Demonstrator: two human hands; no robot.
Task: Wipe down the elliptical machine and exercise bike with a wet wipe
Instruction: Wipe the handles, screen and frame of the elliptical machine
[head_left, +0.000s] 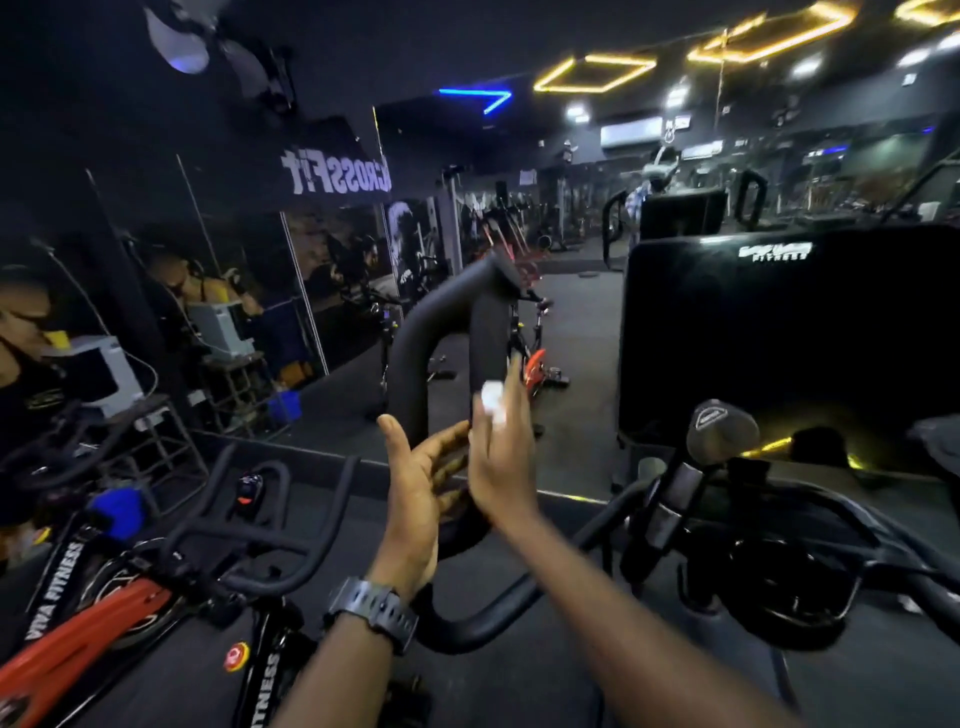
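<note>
Far left I see a mirror wall (156, 291) reflecting a small monitor on a metal stand (98, 371). Below it stands a red and black exercise bike (78, 639) lettered "VIVA FITNESS", its black handlebar (244, 525) curving up with a small console (249, 488) at the centre.

Moving to the middle, my left hand (421, 499) is raised with a dark watch (371, 610) on the wrist. Its palm faces right, fingers extended and only lightly bent, thumb up, holding nothing that I can make out; the fingertips lie against the looped black elliptical handle (441, 317) or against the other hand, and I cannot tell which.

Just beside it, my right hand (501, 457) is also up, its back toward me and fingers stretched upward along the upright part of that same handle. A small white wet wipe (492, 397) shows as a crumpled lump at the fingers, pressed between them and the handle; the picture is blurred here, so I cannot tell whether the fingers pinch it or merely press it flat.

Further right rises the big black console back of the elliptical machine (779, 332) with a "VIVA FITNESS" logo. Below that sits a round grey knob (719, 431) above more black bars (810, 525), and yellow ceiling lights (597, 75) glow overhead
</note>
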